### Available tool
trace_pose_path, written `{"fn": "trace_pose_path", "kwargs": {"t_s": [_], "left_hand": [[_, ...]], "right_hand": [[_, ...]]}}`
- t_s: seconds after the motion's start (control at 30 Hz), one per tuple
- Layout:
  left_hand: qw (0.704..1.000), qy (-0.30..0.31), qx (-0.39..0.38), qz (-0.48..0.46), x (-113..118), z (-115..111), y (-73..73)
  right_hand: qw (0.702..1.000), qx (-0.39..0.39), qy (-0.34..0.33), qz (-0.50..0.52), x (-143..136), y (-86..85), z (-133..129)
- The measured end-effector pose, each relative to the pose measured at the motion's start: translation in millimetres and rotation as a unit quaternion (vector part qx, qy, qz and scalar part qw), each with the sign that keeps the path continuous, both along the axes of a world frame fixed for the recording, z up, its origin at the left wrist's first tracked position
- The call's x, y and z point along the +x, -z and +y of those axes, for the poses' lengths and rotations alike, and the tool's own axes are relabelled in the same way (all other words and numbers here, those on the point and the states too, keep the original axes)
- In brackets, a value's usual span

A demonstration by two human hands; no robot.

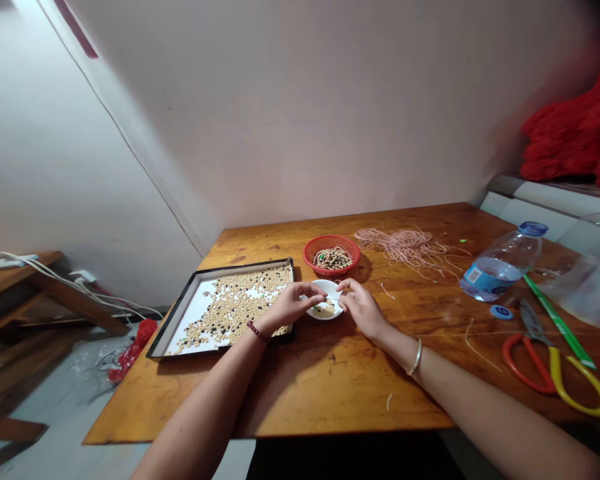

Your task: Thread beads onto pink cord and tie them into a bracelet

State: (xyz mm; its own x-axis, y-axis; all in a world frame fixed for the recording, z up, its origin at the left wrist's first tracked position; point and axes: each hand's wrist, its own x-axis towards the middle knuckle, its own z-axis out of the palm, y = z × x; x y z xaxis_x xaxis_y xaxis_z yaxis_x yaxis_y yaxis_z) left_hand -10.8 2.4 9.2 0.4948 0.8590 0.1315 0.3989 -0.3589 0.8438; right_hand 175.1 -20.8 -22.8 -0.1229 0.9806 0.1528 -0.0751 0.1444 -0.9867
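Brown, glossy wood makes up a broad table across the lower half of the frame. Left of centre on it sits a shallow black-edged tray with a white floor, strewn with pale and dark beads. Right of centre lies a loose tangle of pink cord; a clear bottle and scissors with one red and one yellow handle are at the right. Near the middle is a red basket of strung beads.

Just below it, the left hand and right hand face each other over a small white bowl holding more beads. Each thumb and forefinger are drawn close together; a fine pale thread seems to run between the fingertips, but it is too small to tell whether either hand grips it.

The beads look light, hard and smooth, likely to roll, so best pinched singly by their sides. The thread looks limp, easiest held close to its end; the bowl seems light, best taken by its rim.
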Motion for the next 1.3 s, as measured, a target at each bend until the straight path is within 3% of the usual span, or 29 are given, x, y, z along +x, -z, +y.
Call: {"fn": "trace_pose_path", "kwargs": {"t_s": [0.63, 0.87, 0.97, 1.1, 1.3], "left_hand": [[1.000, -0.004, 0.008, 0.017, 0, -3, -2.9], [0.999, 0.009, 0.023, 0.034, 4, -9, -6.9], [0.999, 0.008, 0.046, 0.020, 7, -10, -5.8], [0.998, 0.011, 0.063, 0.008, 8, -11, -1.5], [0.998, -0.016, 0.056, 0.013, 8, -12, 2.8]], "right_hand": [[0.995, 0.034, 0.036, -0.088, 4, 7.0, 0], [0.998, 0.025, -0.022, -0.053, -1, 5.6, -4], [0.997, -0.017, -0.071, -0.011, -3, 2.1, -4], [0.993, -0.078, -0.090, 0.014, -2, 1.4, -1], [0.996, 0.002, -0.072, -0.051, 0, 5.0, 4]]}}
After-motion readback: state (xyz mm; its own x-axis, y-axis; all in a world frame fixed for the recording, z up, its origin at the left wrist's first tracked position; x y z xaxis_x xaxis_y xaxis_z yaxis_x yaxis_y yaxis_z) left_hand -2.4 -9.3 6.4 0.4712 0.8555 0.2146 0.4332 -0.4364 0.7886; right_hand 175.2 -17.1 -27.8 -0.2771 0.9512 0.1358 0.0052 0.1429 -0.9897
